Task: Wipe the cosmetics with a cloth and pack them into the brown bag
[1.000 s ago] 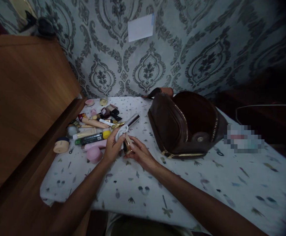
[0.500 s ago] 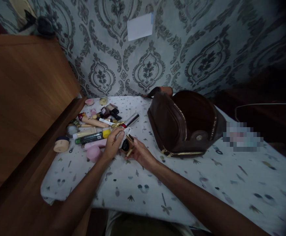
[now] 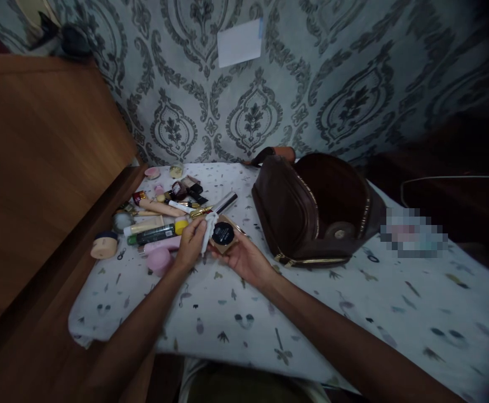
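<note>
My left hand [image 3: 191,244] is closed on a white, crumpled wipe or cloth [image 3: 209,228], which touches the left side of a compact. In my right hand [image 3: 250,262] is this square, gold-brown compact [image 3: 222,234], its face with a round black label turned up toward me. The fingers of that hand support it from below and along its right edge. Just beyond both hands lies a slim tube with a dark silver cap [image 3: 226,202]. To the left of my left hand are a pink round container [image 3: 160,261] and a dark green tube with a yellow end [image 3: 160,233].
A brown bag [image 3: 284,207] stands unzipped on the right of the patterned cloth [image 3: 236,330]. Several cosmetics lie at left, with a beige jar [image 3: 104,245] near the edge. A wooden panel [image 3: 47,145] borders the left; patterned wallpaper [image 3: 211,101] covers the wall behind.
The compact has been turned from edge-on so that its black label faces up. My right hand has rotated with it, and the white cloth now hangs along its left side.
</note>
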`<state>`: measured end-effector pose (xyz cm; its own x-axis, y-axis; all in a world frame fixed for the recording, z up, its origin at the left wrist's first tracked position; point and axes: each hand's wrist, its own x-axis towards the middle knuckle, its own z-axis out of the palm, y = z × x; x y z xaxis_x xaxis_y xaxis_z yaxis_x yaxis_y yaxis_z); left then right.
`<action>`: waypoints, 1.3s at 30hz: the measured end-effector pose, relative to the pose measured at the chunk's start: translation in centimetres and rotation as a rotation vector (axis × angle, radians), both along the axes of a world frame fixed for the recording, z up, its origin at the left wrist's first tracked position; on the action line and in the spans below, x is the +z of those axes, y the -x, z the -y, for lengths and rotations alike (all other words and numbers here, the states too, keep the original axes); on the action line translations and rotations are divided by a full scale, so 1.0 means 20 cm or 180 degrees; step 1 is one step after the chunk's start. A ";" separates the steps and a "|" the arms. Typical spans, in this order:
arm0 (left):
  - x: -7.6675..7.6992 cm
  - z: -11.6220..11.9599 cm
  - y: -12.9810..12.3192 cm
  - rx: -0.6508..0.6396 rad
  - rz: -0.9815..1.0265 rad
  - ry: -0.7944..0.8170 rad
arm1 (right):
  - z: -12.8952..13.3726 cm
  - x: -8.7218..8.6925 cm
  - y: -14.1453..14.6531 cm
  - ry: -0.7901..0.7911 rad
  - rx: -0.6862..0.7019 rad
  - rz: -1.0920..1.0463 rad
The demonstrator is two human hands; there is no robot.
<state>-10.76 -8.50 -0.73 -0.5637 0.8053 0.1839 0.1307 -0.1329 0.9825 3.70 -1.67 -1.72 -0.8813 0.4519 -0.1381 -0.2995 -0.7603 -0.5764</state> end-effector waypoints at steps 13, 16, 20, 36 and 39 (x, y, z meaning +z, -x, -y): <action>0.00 0.00 -0.01 -0.0168 0.0254 -0.0067 | -0.04 0.01 -0.01 0.0178 0.0093 -0.0030; -0.02 -0.01 0.00 -0.0161 0.0411 -0.0103 | -0.05 0.01 0.00 0.0006 -0.0036 0.0068; -0.02 0.00 0.01 -0.0108 0.0501 -0.0163 | -0.06 0.02 -0.01 -0.0266 -0.0263 0.0245; 0.01 0.00 0.05 0.0124 0.0304 -0.0255 | -0.06 0.01 -0.03 -0.0506 -0.0254 0.0133; -0.03 -0.01 0.05 0.0006 0.0284 -0.0283 | -0.06 0.01 -0.03 -0.0452 -0.0296 0.0097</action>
